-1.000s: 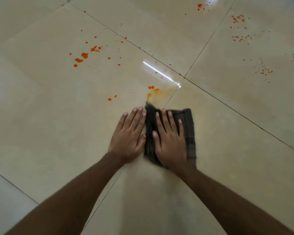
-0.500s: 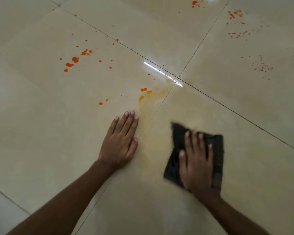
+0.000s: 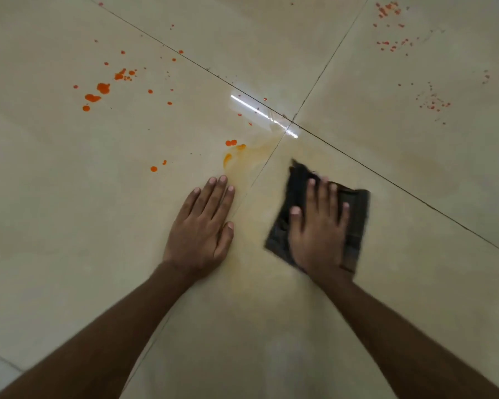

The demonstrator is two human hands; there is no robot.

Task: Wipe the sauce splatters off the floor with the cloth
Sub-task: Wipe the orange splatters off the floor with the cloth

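Cloth [image 3: 357,226], dark, folded, flat on beige tile floor [image 3: 415,283] under right hand [image 3: 317,234], fingers straight, pressing. Left hand [image 3: 202,228] flat on floor, fingers together. Orange sauce splatters [image 3: 103,88] beyond, smear [image 3: 236,156] near left fingertips.

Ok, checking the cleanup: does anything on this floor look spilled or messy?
Yes. Orange sauce drops dot the tile beyond the left hand, finer specks lie at far right, and a smeared orange streak sits just past its fingertips.
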